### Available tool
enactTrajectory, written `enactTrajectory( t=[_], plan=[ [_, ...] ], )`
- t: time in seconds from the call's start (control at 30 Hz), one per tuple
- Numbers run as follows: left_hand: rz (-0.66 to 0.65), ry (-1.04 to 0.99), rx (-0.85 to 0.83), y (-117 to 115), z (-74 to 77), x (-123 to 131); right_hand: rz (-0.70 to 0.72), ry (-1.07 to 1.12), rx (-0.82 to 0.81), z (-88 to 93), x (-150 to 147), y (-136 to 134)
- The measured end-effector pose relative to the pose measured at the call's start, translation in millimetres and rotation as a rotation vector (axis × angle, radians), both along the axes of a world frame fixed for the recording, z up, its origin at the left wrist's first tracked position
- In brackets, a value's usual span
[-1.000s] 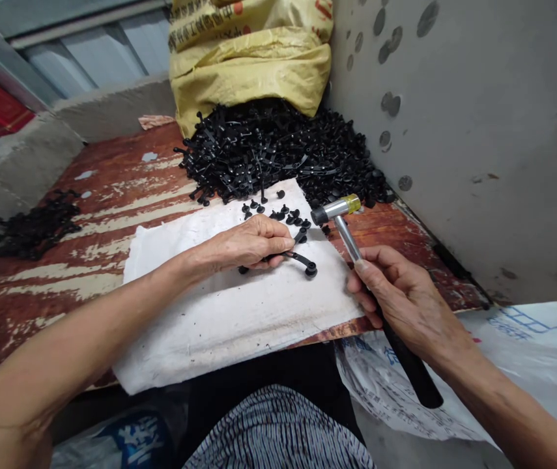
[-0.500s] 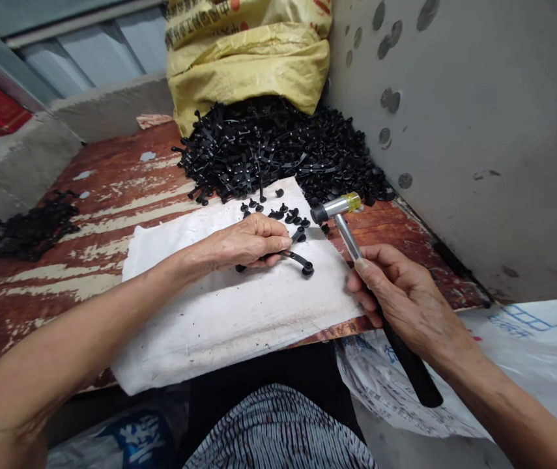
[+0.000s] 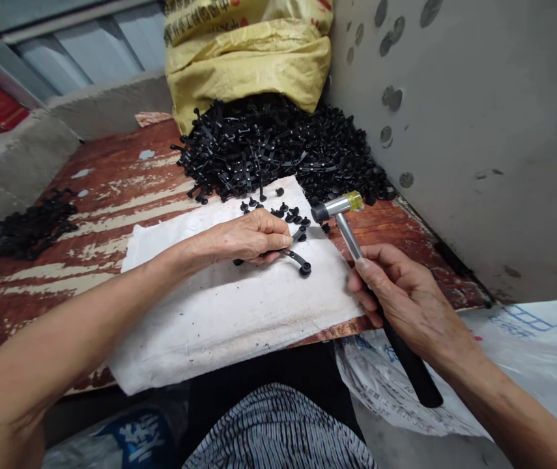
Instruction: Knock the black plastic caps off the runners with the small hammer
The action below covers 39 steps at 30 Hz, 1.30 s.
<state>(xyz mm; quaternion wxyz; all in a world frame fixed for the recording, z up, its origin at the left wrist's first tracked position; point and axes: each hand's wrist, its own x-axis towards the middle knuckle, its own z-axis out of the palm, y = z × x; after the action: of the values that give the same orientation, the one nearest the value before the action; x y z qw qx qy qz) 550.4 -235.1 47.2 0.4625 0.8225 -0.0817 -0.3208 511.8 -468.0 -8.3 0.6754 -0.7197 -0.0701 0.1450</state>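
Observation:
My left hand [image 3: 261, 236] is closed on a black, arm-shaped part [image 3: 299, 262] with round ends, low over a white cloth [image 3: 219, 312]. Its middle is hidden under my fingers. In my right hand [image 3: 395, 283] is a mallet [image 3: 341, 212], gripped where the metal shaft meets the black handle. The mallet head has one black face and one yellow face, and is raised above the cloth's right edge. Several small black knobs [image 3: 288, 212] lie on the cloth just beyond my left hand.
A large heap of black parts [image 3: 273, 150] spills from a yellow woven sack [image 3: 249, 65] at the back. A smaller black pile [image 3: 31, 225] lies on the worn red-brown tabletop [image 3: 112, 189] at left. A grey wall [image 3: 478, 130] rises on the right, above white plastic sheeting [image 3: 542, 365].
The free end of the black part under my left hand has shifted slightly left. My right hand and the mallet stay almost in place.

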Motion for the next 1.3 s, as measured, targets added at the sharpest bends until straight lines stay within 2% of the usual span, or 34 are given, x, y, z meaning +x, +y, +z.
enactTrajectory(
  t=[0.33, 0.57, 0.67, 0.73, 0.87, 1.03, 1.3],
  plan=[
    [-0.123, 0.034, -0.001, 12, 2.1, 15, 0.003, -0.013, -0.010, 1.2, -1, 0],
    [-0.096, 0.092, 0.017, 9, 7.3, 21, 0.005, -0.020, -0.048, -0.3, -1, -2],
    [-0.078, 0.121, 0.014, 8, 7.8, 21, 0.034, -0.047, -0.145, 0.8, -1, -3],
    [-0.069, 0.146, -0.011, 8, 7.6, 21, 0.057, -0.134, -0.263, 4.5, 0, -3],
    [-0.061, 0.123, -0.002, 8, 7.1, 19, 0.066, -0.472, -0.446, 17.3, 3, -3],
    [-0.077, 0.024, 0.063, 8, 7.5, 19, 0.073, -0.697, -0.499, 30.1, 5, -5],
    [-0.071, 0.072, 0.012, 9, 7.4, 18, 0.032, -0.786, -0.511, 30.1, 6, -6]
  ],
)
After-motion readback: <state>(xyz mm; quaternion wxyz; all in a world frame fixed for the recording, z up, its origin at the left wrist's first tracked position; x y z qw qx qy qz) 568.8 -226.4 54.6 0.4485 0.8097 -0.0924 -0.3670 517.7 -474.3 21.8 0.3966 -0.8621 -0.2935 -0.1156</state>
